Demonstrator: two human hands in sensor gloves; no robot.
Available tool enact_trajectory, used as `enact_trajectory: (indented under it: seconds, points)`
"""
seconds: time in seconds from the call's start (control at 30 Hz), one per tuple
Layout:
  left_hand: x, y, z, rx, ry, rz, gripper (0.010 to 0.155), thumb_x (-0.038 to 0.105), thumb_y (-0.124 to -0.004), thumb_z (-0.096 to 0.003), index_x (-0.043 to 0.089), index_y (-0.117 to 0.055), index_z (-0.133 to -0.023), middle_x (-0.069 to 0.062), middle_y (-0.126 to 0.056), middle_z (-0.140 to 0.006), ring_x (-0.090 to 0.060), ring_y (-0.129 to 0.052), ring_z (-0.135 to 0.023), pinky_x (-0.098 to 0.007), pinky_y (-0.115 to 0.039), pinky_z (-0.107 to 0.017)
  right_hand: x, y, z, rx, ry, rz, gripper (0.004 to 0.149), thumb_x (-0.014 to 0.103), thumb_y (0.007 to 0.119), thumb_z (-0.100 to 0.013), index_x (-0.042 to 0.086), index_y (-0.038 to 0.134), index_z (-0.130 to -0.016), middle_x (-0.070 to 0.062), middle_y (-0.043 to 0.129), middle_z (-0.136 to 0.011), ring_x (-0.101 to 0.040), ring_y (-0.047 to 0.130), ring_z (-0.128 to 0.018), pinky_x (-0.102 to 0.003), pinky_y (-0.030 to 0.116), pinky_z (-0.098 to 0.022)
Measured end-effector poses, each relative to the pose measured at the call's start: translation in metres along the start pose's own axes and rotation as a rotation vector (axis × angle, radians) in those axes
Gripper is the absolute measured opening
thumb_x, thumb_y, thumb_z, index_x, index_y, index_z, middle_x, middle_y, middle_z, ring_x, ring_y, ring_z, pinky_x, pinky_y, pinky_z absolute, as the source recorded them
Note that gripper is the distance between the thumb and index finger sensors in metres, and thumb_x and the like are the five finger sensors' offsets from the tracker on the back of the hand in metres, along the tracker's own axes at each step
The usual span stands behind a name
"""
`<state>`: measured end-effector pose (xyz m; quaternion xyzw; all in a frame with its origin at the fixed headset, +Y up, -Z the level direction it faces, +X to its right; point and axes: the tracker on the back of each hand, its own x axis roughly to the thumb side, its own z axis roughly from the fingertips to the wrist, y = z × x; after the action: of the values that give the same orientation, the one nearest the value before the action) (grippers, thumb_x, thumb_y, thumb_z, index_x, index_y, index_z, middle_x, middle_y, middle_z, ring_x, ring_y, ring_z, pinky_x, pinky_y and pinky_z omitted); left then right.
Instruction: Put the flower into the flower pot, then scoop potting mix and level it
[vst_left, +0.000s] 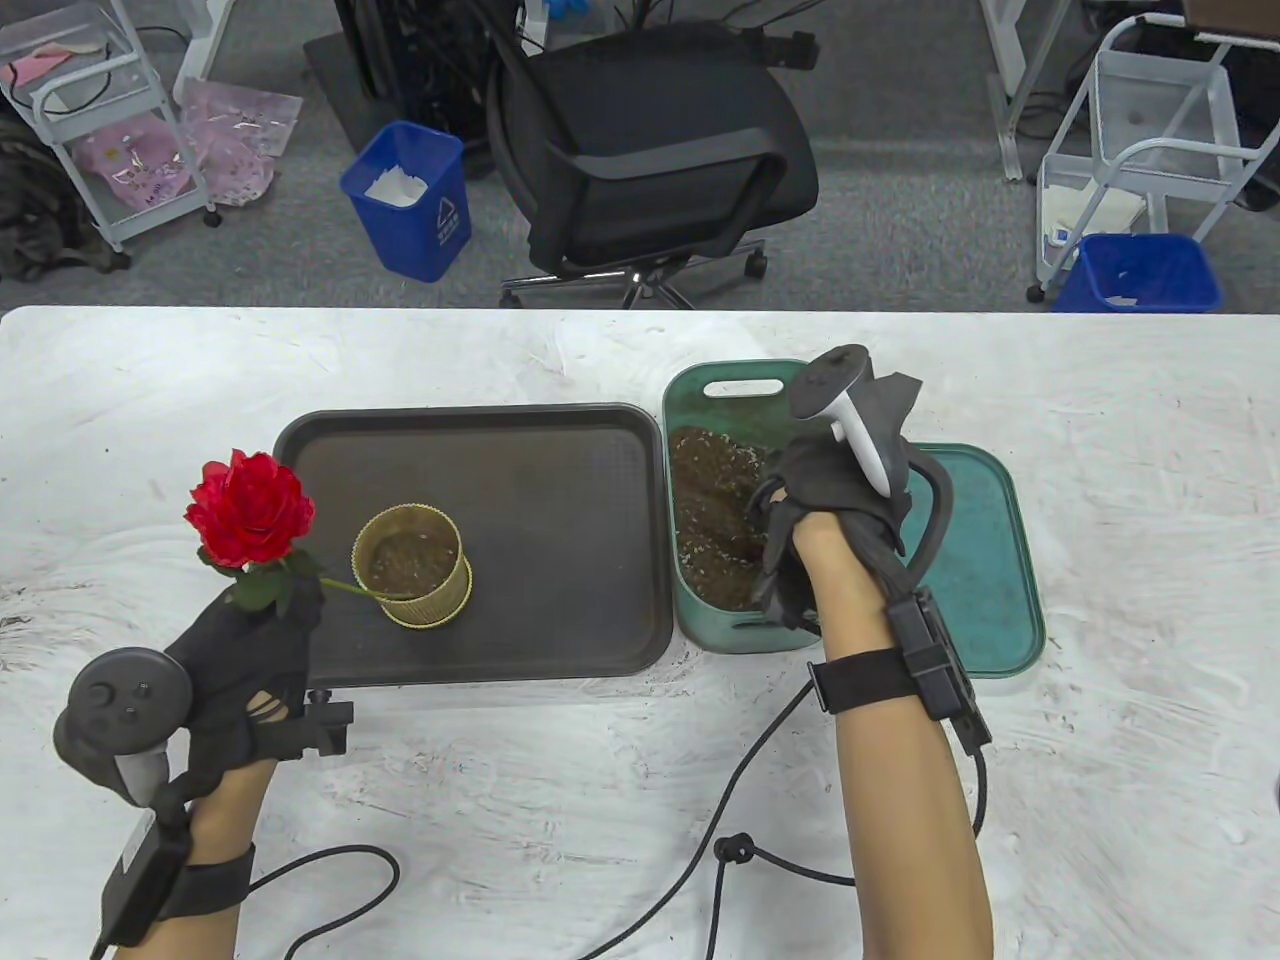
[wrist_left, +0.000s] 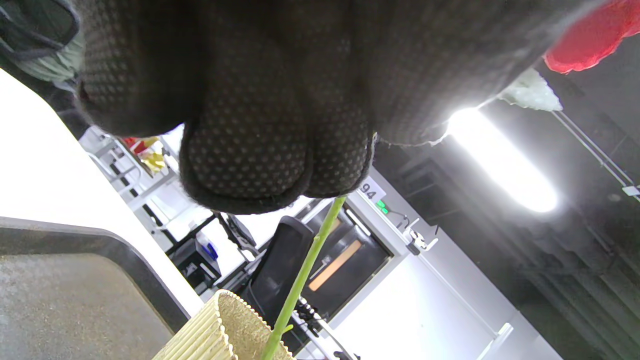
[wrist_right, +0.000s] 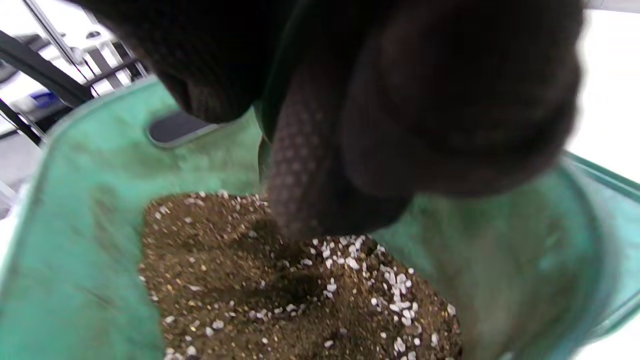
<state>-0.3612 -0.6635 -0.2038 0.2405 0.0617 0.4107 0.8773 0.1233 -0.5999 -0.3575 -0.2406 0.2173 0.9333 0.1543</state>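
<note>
A red rose (vst_left: 250, 505) is held up at the tray's left edge; my left hand (vst_left: 265, 605) pinches its green stem (wrist_left: 305, 270) just under the bloom. The stem slants down into the ribbed yellow flower pot (vst_left: 410, 565), which has dark mix in it and stands on the dark tray (vst_left: 560, 520). My right hand (vst_left: 800, 540) reaches down into the green bin (vst_left: 725, 385) of potting mix (wrist_right: 280, 295). Its curled fingers (wrist_right: 295, 165) touch the mix. What they hold, if anything, is hidden.
A green lid (vst_left: 985, 560) lies right of the bin. Glove cables (vst_left: 740, 850) trail over the white table's front. Beyond the far edge stand a black office chair (vst_left: 650, 150), two blue waste bins (vst_left: 410, 200) and white carts.
</note>
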Motion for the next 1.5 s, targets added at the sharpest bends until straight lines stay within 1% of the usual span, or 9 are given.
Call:
enact_trajectory:
  seconds: [0.13, 0.2, 0.33, 0.43, 0.73, 0.83, 1.07, 1.2, 1.5]
  points:
    - [0.001, 0.0, 0.0, -0.001, -0.001, -0.001, 0.042, 0.047, -0.093, -0.0422, 0.021, -0.098, -0.076, 0.004, -0.107, -0.059, -0.019, -0.116, -0.036, -0.036, -0.096, -0.035, 0.008, 0.018, -0.021, 0.025, 0.082, 0.103, 0.055, 0.032, 0.081, -0.044, -0.002, 0.075, -0.086, -0.019, 0.1, -0.06, -0.027, 0.11, -0.023, -0.034, 0.098, -0.008]
    - [0.0, 0.0, -0.001, -0.001, -0.002, -0.004, 0.042, 0.047, -0.093, -0.042, 0.021, -0.098, -0.075, 0.004, -0.107, -0.058, -0.019, -0.116, -0.036, -0.036, -0.096, -0.035, 0.01, 0.026, -0.03, 0.032, 0.089, 0.105, 0.055, 0.032, 0.081, -0.044, -0.001, 0.074, -0.086, -0.019, 0.1, -0.06, -0.027, 0.11, -0.023, -0.034, 0.098, -0.008]
    - [0.0, 0.0, -0.001, -0.001, 0.002, 0.0, 0.043, 0.047, -0.093, -0.0421, 0.021, -0.098, -0.075, 0.004, -0.107, -0.059, -0.019, -0.116, -0.036, -0.036, -0.096, -0.035, 0.011, 0.033, -0.04, 0.064, 0.062, 0.016, 0.055, 0.032, 0.079, -0.044, -0.001, 0.072, -0.087, -0.018, 0.098, -0.061, -0.027, 0.11, -0.025, -0.035, 0.097, -0.01]
    - [0.0, 0.0, -0.001, -0.001, 0.005, 0.0, 0.042, 0.047, -0.093, -0.042, 0.021, -0.098, -0.075, 0.004, -0.107, -0.058, -0.019, -0.116, -0.036, -0.036, -0.096, -0.035, 0.013, 0.035, -0.044, 0.128, 0.023, -0.097, 0.054, 0.031, 0.078, -0.044, 0.0, 0.072, -0.088, -0.017, 0.098, -0.062, -0.028, 0.109, -0.026, -0.036, 0.097, -0.011]
    - [0.0, 0.001, -0.002, 0.002, 0.011, -0.001, 0.042, 0.047, -0.093, -0.0419, 0.021, -0.098, -0.075, 0.004, -0.107, -0.058, -0.02, -0.116, -0.036, -0.036, -0.096, -0.035, 0.016, 0.038, -0.055, 0.209, -0.007, -0.21, 0.055, 0.031, 0.076, -0.043, 0.001, 0.07, -0.089, -0.016, 0.097, -0.066, -0.03, 0.108, -0.031, -0.039, 0.096, -0.016]
    - [0.0, 0.001, -0.002, 0.002, 0.01, -0.003, 0.042, 0.047, -0.093, -0.042, 0.021, -0.098, -0.075, 0.004, -0.107, -0.058, -0.02, -0.116, -0.036, -0.036, -0.096, -0.035, 0.015, 0.038, -0.055, 0.276, -0.046, -0.314, 0.054, 0.031, 0.076, -0.043, 0.002, 0.07, -0.089, -0.015, 0.096, -0.066, -0.03, 0.108, -0.032, -0.04, 0.096, -0.017]
    - [0.002, 0.001, -0.001, 0.0, -0.002, -0.004, 0.042, 0.047, -0.093, -0.042, 0.021, -0.098, -0.075, 0.004, -0.107, -0.059, -0.019, -0.116, -0.036, -0.036, -0.096, -0.035, 0.003, 0.041, -0.053, 0.378, -0.065, -0.459, 0.054, 0.03, 0.074, -0.043, 0.001, 0.069, -0.089, -0.016, 0.096, -0.066, -0.029, 0.108, -0.032, -0.039, 0.096, -0.017]
    - [0.0, 0.001, -0.002, 0.002, 0.003, -0.003, 0.042, 0.047, -0.093, -0.0421, 0.021, -0.098, -0.075, 0.005, -0.107, -0.058, -0.019, -0.116, -0.036, -0.036, -0.096, -0.035, -0.006, 0.038, -0.045, 0.388, -0.073, -0.585, 0.054, 0.029, 0.074, -0.044, 0.0, 0.068, -0.089, -0.017, 0.095, -0.066, -0.03, 0.108, -0.033, -0.039, 0.097, -0.017]
    - [0.0, 0.0, -0.001, -0.001, -0.001, 0.001, 0.042, 0.047, -0.093, -0.042, 0.021, -0.098, -0.075, 0.005, -0.107, -0.059, -0.019, -0.116, -0.036, -0.036, -0.096, -0.035, -0.027, 0.025, -0.02, 0.353, -0.077, -0.684, 0.054, 0.029, 0.073, -0.044, 0.0, 0.068, -0.089, -0.017, 0.095, -0.066, -0.03, 0.109, -0.032, -0.039, 0.098, -0.016]
